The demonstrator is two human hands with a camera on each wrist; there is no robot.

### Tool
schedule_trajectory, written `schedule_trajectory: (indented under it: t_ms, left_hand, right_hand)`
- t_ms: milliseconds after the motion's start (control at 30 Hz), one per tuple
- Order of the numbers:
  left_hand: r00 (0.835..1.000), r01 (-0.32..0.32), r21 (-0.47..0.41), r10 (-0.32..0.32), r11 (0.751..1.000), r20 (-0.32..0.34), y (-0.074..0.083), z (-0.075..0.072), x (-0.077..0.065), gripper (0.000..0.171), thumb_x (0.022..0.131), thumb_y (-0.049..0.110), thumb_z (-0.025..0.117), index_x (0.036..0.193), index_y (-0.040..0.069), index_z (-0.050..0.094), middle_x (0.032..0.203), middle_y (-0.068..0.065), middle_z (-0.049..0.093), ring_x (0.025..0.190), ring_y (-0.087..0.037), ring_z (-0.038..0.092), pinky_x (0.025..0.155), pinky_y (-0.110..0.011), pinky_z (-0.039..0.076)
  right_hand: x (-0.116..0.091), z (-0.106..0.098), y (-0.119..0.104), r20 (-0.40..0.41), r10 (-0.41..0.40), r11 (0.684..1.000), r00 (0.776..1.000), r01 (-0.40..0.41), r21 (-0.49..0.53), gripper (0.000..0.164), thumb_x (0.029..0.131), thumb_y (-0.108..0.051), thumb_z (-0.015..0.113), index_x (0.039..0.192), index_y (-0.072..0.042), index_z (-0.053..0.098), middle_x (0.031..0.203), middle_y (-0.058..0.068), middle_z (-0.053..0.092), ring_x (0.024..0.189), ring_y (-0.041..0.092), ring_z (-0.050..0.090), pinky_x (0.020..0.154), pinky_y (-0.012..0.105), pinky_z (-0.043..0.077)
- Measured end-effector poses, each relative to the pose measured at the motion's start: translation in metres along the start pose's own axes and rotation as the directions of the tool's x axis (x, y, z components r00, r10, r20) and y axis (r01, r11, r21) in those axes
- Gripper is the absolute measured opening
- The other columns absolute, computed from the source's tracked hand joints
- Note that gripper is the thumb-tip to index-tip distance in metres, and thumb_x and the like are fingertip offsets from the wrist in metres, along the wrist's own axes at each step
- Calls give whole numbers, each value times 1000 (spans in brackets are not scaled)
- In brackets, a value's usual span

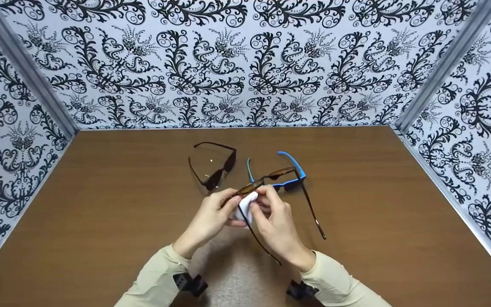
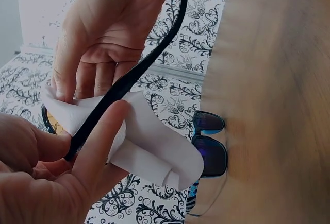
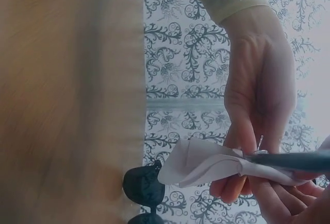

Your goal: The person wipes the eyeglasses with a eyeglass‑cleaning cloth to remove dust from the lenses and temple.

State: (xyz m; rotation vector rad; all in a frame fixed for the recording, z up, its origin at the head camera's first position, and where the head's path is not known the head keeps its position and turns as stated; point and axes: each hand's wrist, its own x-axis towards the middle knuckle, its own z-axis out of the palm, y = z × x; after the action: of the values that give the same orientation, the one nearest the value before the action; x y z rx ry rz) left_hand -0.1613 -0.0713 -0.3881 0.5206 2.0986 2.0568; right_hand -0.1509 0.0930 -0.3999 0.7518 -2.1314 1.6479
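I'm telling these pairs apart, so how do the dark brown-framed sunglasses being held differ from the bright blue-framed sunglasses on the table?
Colour: the dark brown-framed sunglasses have brownish lenses; the bright blue-framed sunglasses darker ones.
Support: the brown pair is held in the fingers; the blue pair rests on the brown wood-grain table.
Direction: the brown pair's arms run down the head view, the blue pair's up.
Both have unfolded arms.

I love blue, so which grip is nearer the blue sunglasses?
The right. The right grip is just on the person's side of the blue sunglasses; the left grip is farther off, leftward.
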Motion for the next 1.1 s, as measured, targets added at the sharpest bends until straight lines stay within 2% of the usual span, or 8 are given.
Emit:
schedule_trajectory:
  t_ms: [167,300,367,500,600,900,1000,1100]
  left_hand:
    - [999,-7,24,8,1000,-35,0,-1,0,18,100,0,47,108,-10,60,93,-14,62,81,-27,67,66,-37,58]
    - [996,-25,61,30,998,-79,0,-1,0,15,99,1,50,103,-8,60,90,-15,63,80,-27,67,64,-35,58]
    - [994,-37,78,45,996,-101,-1,-2,1,14,99,1,50,101,-8,60,91,-18,64,83,-28,67,64,-34,58]
    - [989,-60,86,71,995,-133,-2,-4,3,13,99,-1,49,100,-8,59,95,-24,64,91,-30,66,64,-34,58]
    - [986,-67,73,77,995,-145,-4,-6,4,12,99,-2,49,101,-10,58,95,-25,64,94,-32,66,64,-35,58]
    - [976,-52,52,62,997,-207,-5,-16,6,12,98,-3,49,104,-11,56,93,-25,65,91,-31,67,65,-38,58]
    - [971,-38,47,48,998,-233,-4,-19,6,12,98,-4,49,104,-11,56,93,-25,65,90,-30,67,65,-37,59]
    - [965,-26,45,37,999,-259,-3,-22,6,12,98,-4,49,104,-10,57,92,-23,66,89,-29,67,65,-37,58]
  right_hand:
    - [-3,-3,5,34,-94,995,995,95,-26,20,88,13,57,103,0,54,96,8,71,85,20,69,69,29,57]
    - [-6,-6,10,76,-222,965,972,230,-124,21,88,12,60,102,-2,55,92,4,69,81,15,67,66,24,56]
    - [-8,-8,12,97,-260,947,961,273,-168,21,88,11,60,103,-3,55,87,2,67,76,10,64,63,20,54]
    - [-12,-13,15,140,-278,924,950,304,-230,23,88,10,60,104,-5,55,80,-2,63,68,5,56,58,17,48]
    - [-16,-17,17,177,-284,901,942,326,-286,24,87,10,61,104,-5,55,83,-2,64,68,4,56,58,17,48]
    - [-30,-29,19,299,-369,779,880,468,-418,25,83,4,68,103,-6,57,82,-2,67,69,7,65,54,23,53]
    - [-33,-33,22,313,-379,759,871,486,-433,23,82,3,66,101,-6,57,79,-4,66,66,5,63,51,24,52]
    - [-36,-37,24,315,-376,755,872,485,-441,19,84,1,64,100,-7,57,75,-6,63,62,2,59,49,22,49]
